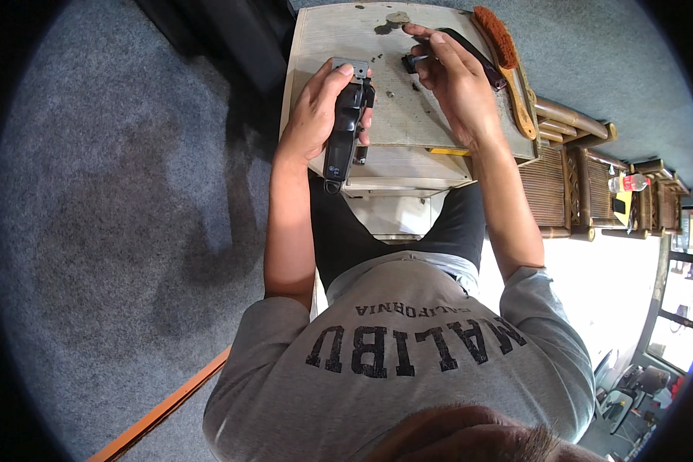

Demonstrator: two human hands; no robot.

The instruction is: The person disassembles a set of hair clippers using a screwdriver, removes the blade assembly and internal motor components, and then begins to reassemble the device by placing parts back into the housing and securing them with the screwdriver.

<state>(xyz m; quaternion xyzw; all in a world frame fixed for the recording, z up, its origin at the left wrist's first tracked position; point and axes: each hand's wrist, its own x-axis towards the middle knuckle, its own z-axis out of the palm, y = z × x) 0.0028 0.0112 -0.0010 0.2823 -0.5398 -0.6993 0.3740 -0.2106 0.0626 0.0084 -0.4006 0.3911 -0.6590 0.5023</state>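
My left hand is wrapped around a black hair clipper, which stands lengthwise with its hanging loop toward me. The thumb presses on the clipper's silver blade at the far end. Over the right side of the light wooden tabletop is my right hand, its index finger pointing out and the others bent. Against those bent fingers sits a small black part with a silvery bit, seemingly pinched; its exact kind is unclear. A dark, long case-like object lies partly behind this hand.
A wooden-handled brush with rust-brown bristles lies along the table's right edge. Small bits and a dark stain mark the tabletop. Something yellow shows at the near edge. Bamboo seats stand to the right, with a bottle on one.
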